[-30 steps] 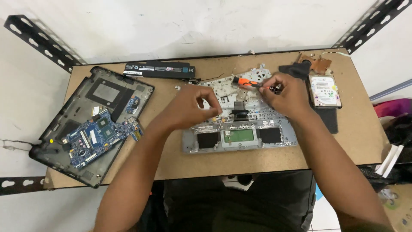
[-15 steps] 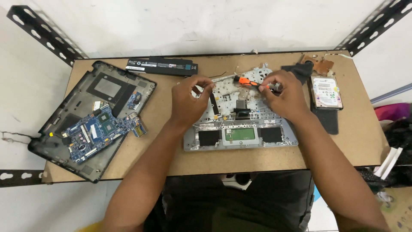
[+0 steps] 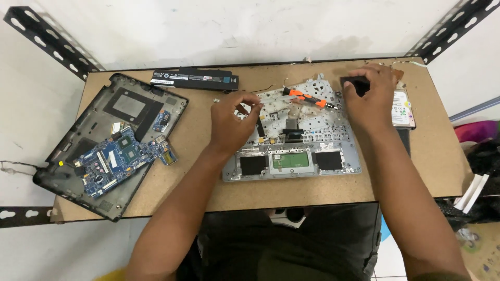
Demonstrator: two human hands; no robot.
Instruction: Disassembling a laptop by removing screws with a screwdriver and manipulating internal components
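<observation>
We look down on a brown worktable [image 3: 198,182] from above our own two arms. At the far left lies a black laptop base shell [image 3: 83,135], tilted, with a blue circuit board [image 3: 122,158] resting in its lower half. Behind it, near the table's back edge, sits a long black battery pack [image 3: 195,79]. Our left hand [image 3: 232,122] hovers over the left part of a silver palmrest and keyboard frame [image 3: 299,130], which lies face down in the middle of the table; the fingers are curled in with thumb and fingertips pinched close together, but whether they grip anything is too small to tell. An orange-handled screwdriver [image 3: 307,97] lies on the frame's upper part, between the two hands and touched by neither. Our right hand [image 3: 372,96] rests at the frame's upper right corner, fingers bent down over a small black part [image 3: 353,83], which it covers in part; how firmly it holds that part we cannot tell. Just right of it, a hard drive [image 3: 403,109] peeks out, half hidden by the hand.
</observation>
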